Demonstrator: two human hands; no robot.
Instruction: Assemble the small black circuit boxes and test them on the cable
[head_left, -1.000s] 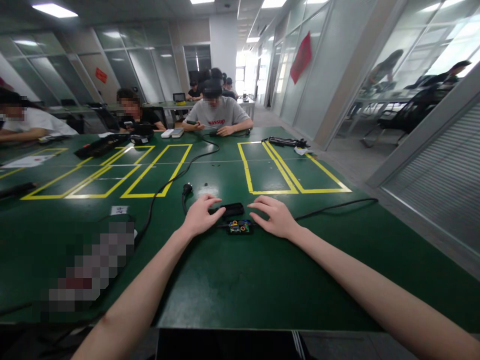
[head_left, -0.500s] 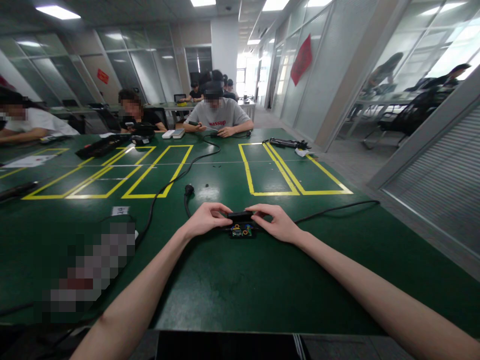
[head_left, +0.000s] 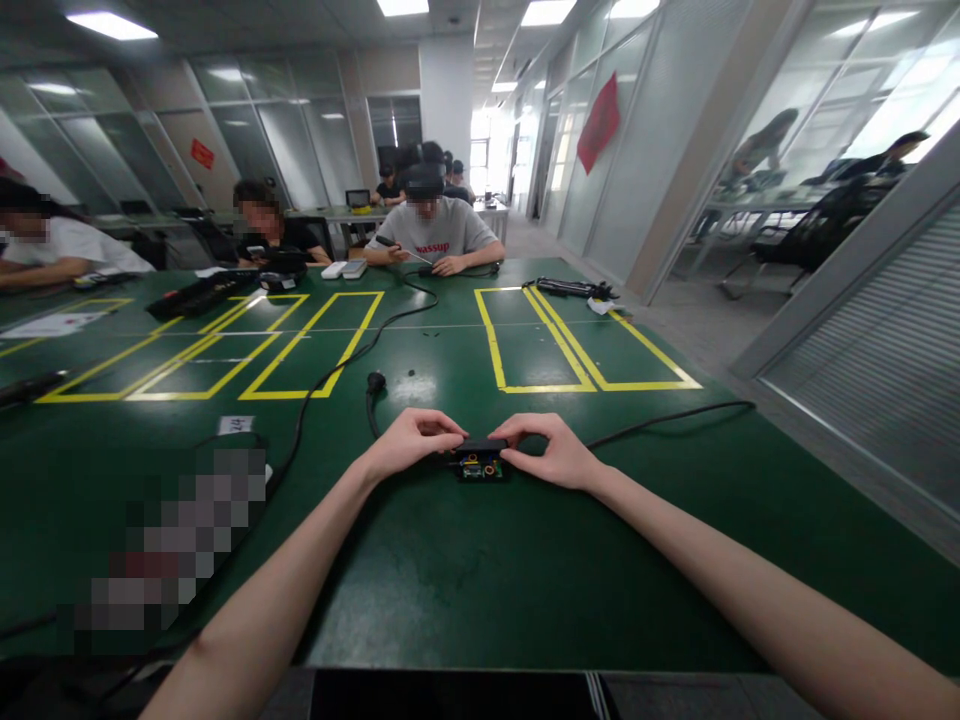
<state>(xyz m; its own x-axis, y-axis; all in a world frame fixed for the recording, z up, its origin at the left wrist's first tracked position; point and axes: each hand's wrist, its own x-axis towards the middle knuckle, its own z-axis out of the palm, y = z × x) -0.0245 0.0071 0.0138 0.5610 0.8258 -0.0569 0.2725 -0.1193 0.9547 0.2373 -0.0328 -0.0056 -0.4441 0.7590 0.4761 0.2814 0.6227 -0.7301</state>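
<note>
The left hand (head_left: 409,440) was partly curled, its thumb and fingertips pinching the left end of a black cover (head_left: 484,446); the right hand (head_left: 551,450) had the right end in a similar narrow pinch. The cover was at the far side of an open black case (head_left: 481,479), in from the middle of the near edge of the green table (head_left: 390,590), well apart from its right edge. Whether cover and case touched could not be told.

If one end of the cover dipped before the other, it could have jammed crookedly on the case. A loose wire near the circuit board (head_left: 481,469) might have been nipped under the rim, and a tug on the black cable (head_left: 667,412) towards the right edge could have turned the case (it looked small and light). Fingertips so close to the board could also have knocked a part.

There were one cover, one case, one board with two orange rings visible on it, one plug (head_left: 376,383) beyond the left hand, and two pale boxes (head_left: 343,269) by the far edge
</note>
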